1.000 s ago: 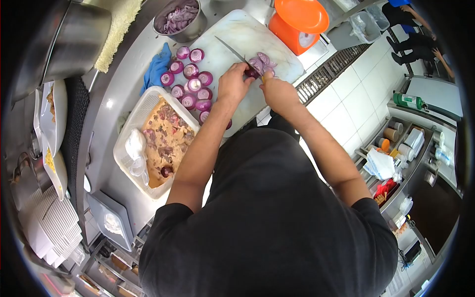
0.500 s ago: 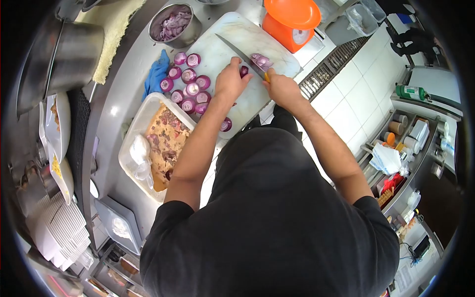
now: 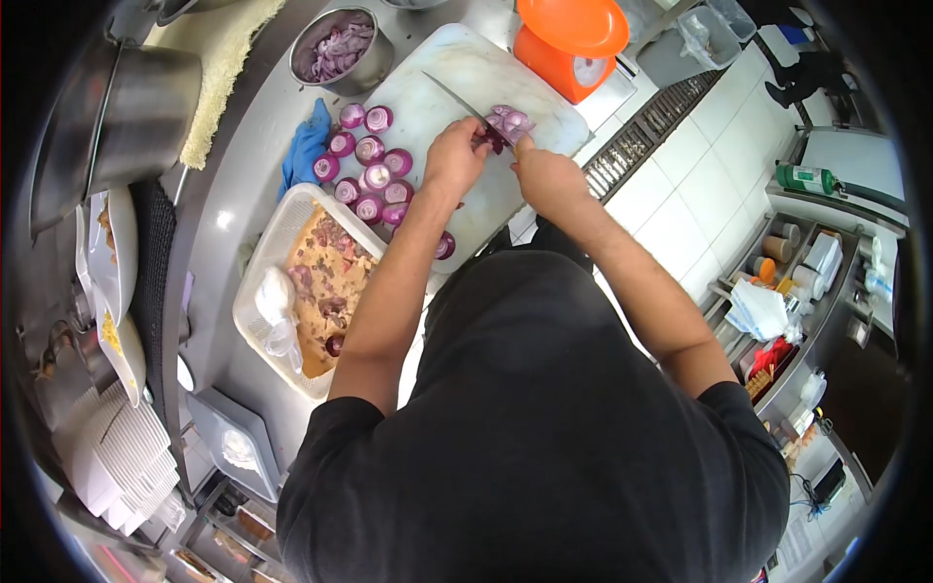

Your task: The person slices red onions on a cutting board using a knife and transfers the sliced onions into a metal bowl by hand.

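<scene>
On the white cutting board (image 3: 442,92), my right hand (image 3: 552,182) is closed round the handle of a kitchen knife (image 3: 454,94), its blade slanting to the far left. My left hand (image 3: 457,160) is closed on a dark purple piece of red onion (image 3: 497,144) beside the blade, partly hidden by the fingers. Cut red onion pieces (image 3: 510,121) lie just beyond the blade, close to the knife. Several trimmed red onions (image 3: 373,177) sit in a group on the board's left side, near my left wrist.
A metal bowl (image 3: 379,66) of sliced onion stands at the back left, an orange scale (image 3: 573,44) at the back right. A blue cloth (image 3: 308,146) and a white basket (image 3: 255,325) with onion scraps and a plastic bag lie left. A person's dark-clothed legs (image 3: 812,78) show far right.
My left hand has shifted slightly with the onion piece, which now sits closer to the cut pieces. The knife handle has turned a little, and my right hand has moved slightly toward me.
</scene>
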`<state>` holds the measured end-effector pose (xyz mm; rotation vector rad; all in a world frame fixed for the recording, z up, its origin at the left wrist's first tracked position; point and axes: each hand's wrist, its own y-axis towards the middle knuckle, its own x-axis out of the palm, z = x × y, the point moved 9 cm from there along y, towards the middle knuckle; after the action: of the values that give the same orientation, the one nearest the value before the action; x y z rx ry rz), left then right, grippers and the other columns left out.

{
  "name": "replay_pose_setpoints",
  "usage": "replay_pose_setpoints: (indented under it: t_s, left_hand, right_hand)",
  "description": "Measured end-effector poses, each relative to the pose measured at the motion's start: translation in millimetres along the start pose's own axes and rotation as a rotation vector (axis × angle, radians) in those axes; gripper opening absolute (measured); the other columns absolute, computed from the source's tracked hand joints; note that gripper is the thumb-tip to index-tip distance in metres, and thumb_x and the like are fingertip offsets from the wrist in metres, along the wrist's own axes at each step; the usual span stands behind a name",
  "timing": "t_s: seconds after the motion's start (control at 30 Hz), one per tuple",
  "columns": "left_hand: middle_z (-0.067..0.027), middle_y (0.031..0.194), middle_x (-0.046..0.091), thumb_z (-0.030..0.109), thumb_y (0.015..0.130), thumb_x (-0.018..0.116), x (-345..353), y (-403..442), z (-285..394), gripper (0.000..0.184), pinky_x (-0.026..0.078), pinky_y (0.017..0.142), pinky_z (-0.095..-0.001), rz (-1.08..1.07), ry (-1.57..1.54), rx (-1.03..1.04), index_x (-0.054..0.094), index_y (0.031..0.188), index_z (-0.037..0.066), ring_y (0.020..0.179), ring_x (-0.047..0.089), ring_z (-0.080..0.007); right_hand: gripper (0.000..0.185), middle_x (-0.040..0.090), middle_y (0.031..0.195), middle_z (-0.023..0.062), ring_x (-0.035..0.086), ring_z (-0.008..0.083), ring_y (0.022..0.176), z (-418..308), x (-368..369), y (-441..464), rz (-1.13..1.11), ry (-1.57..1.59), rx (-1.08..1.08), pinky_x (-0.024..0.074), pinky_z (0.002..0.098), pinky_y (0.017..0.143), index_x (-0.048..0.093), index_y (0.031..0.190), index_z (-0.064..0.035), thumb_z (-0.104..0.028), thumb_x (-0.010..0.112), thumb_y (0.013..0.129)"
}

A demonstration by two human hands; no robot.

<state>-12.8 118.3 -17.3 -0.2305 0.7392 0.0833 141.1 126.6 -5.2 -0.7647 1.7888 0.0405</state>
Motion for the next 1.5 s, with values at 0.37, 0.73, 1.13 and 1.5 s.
replay_pose_setpoints:
  t_s: [0.37,0.73,1.13,1.5]
  left_hand:
    - [-0.0133,0.101,0.077,0.008,0.087,0.081,3,4,-9,0.023,0.06,0.084,-0.038,0.037,-0.097,0.014,0.07,0.106,0.002,0.09,0.076,-0.0256]
    - [-0.0126,0.101,0.078,0.009,0.088,0.079,5,2,-14,0.022,0.06,0.085,-0.0386,0.035,-0.165,-0.035,0.072,0.107,0.003,0.09,0.077,-0.027]
    - [-0.0105,0.099,0.08,0.011,0.092,0.079,1,-4,-11,0.022,0.061,0.084,-0.035,0.036,-0.13,-0.062,0.071,0.11,0.003,0.093,0.079,-0.0224]
    - [-0.012,0.097,0.079,0.014,0.089,0.08,-1,-7,-15,0.021,0.06,0.083,-0.04,0.095,-0.182,-0.035,0.072,0.107,0.004,0.091,0.077,-0.0279]
  right_hand:
    - [0.034,0.075,0.088,0.0226,0.076,0.0431,0.083,-8,-8,-4,0.025,0.01,-0.032,0.0592,0.0547,0.073,0.053,0.117,0.0018,-0.029,0.061,0.106]
    - [0.036,0.075,0.089,0.0254,0.076,0.0442,0.085,-11,-1,-3,0.005,0.012,0.008,0.0597,0.0545,0.075,0.052,0.118,0.003,-0.029,0.061,0.106]
    - [0.033,0.076,0.093,0.0241,0.077,0.0442,0.088,-15,2,-3,-0.003,-0.022,0.008,0.0604,0.0537,0.078,0.055,0.116,0.0037,-0.027,0.06,0.106]
    - [0.036,0.076,0.094,0.0264,0.076,0.0455,0.09,-16,0,-1,-0.076,-0.026,0.047,0.0601,0.0536,0.081,0.052,0.121,0.0036,-0.028,0.061,0.106]
